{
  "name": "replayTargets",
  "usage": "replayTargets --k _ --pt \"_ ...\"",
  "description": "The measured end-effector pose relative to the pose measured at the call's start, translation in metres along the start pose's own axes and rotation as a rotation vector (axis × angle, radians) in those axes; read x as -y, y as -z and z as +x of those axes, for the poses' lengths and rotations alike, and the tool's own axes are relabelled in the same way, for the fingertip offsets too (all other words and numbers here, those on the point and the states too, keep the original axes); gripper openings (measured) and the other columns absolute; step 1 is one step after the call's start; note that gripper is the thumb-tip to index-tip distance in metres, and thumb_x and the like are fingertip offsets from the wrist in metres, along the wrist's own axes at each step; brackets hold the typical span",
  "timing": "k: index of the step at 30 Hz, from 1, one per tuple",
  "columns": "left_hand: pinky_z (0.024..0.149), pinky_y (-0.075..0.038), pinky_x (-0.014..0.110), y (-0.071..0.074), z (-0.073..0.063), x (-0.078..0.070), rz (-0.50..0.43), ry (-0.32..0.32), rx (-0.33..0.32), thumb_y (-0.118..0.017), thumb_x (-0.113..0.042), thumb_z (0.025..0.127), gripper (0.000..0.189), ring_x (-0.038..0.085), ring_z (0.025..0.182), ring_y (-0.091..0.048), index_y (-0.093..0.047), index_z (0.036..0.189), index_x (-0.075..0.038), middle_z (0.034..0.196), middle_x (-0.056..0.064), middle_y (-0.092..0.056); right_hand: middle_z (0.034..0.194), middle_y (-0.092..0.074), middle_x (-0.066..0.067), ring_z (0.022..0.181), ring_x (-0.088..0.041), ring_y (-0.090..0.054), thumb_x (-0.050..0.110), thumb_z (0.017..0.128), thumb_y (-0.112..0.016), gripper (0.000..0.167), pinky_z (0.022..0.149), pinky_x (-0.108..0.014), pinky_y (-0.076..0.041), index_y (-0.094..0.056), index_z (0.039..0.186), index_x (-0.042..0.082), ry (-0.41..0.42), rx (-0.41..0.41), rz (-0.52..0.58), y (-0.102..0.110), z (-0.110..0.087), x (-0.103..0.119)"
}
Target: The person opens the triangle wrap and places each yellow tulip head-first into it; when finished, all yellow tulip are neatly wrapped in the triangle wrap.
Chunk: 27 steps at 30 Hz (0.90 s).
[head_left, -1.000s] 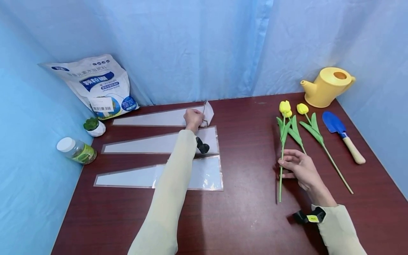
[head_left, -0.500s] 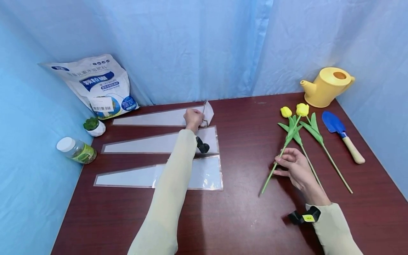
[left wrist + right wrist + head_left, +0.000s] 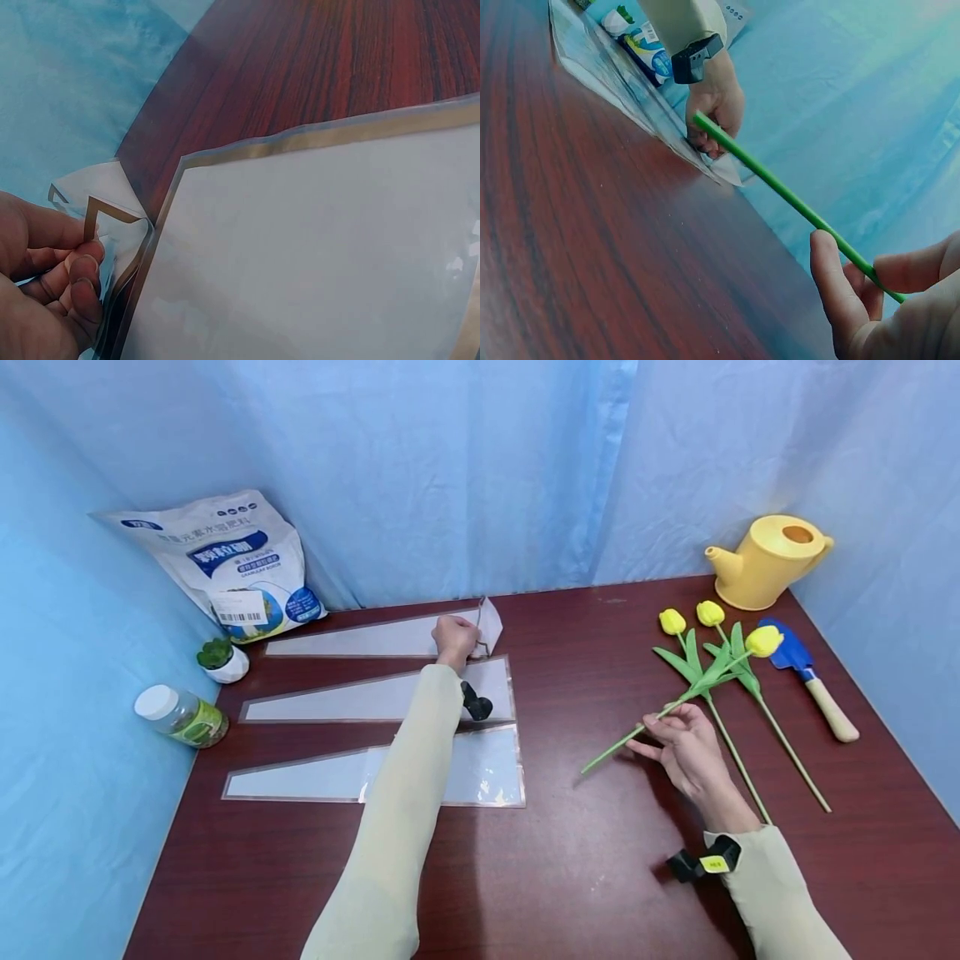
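My right hand (image 3: pixel 693 756) pinches the green stem of a yellow artificial tulip (image 3: pixel 701 687) between thumb and fingers. Its bare stem end points left and its bloom right, across two more tulips lying on the table. In the right wrist view the held stem (image 3: pixel 780 187) slants away from the fingertips. At the far sleeve (image 3: pixel 487 625), a white tapered flower wrapping bag with a gold border, my left hand (image 3: pixel 455 639) pinches the wide, raised mouth. The left wrist view shows its folded gold edge (image 3: pixel 112 210) between thumb and fingers. Two similar sleeves (image 3: pixel 375 697) lie nearer, side by side.
A yellow watering can (image 3: pixel 772 562) and a blue trowel (image 3: pixel 832 710) with a wooden handle are at the right. Along the left stand a fertilizer bag (image 3: pixel 225 560), a small potted succulent (image 3: pixel 223 660) and a white-capped jar (image 3: pixel 183 717). Blue curtains border the table.
The held tulip has swung clockwise from nearly upright in view to slanting, its bloom now rightward and stem end leftward. My right hand has shifted slightly left; the left hand stays put.
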State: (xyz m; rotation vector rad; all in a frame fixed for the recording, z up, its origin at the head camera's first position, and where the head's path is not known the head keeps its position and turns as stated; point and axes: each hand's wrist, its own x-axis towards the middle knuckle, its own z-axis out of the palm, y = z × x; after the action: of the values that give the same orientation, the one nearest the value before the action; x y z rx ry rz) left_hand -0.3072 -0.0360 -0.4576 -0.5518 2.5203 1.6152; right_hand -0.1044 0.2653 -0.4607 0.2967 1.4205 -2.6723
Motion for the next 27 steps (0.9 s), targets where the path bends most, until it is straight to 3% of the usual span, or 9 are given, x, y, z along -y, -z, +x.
replayTargets --k 9,16,27 --pt "0.09 -0.054 0.041 0.0 -0.001 0.0 0.018 -0.026 -0.006 -0.065 -0.008 0.092 0.013 0.03 0.112 -0.057 -0.077 0.093 -0.002 0.103 0.014 -0.07 0.079 -0.068 -0.003 0.079 -0.014 -0.069 -0.012 0.096 -0.05 0.023 0.076 -0.042 -0.063 -0.042 0.101 0.009 0.025 -0.032 0.099 -0.005 0.003 -0.001" --pt "0.08 -0.054 0.037 -0.001 0.001 0.002 0.033 -0.026 -0.02 -0.065 -0.008 0.092 0.013 0.026 0.099 -0.063 -0.077 0.092 -0.003 0.097 0.013 -0.071 0.079 -0.068 -0.004 0.083 -0.015 -0.07 -0.013 0.097 -0.048 0.023 0.076 -0.042 -0.063 -0.042 0.102 0.009 0.059 -0.069 0.13 -0.008 0.006 -0.002" --pt "0.091 -0.053 0.04 -0.002 0.003 0.001 0.043 0.004 -0.012 -0.066 -0.012 0.093 0.013 0.027 0.11 -0.058 -0.076 0.094 -0.004 0.107 0.012 -0.07 0.08 -0.064 -0.005 0.086 -0.02 -0.069 -0.01 0.096 -0.052 0.023 0.078 -0.041 -0.062 -0.044 0.102 0.011 0.084 -0.139 0.174 -0.012 0.011 -0.004"
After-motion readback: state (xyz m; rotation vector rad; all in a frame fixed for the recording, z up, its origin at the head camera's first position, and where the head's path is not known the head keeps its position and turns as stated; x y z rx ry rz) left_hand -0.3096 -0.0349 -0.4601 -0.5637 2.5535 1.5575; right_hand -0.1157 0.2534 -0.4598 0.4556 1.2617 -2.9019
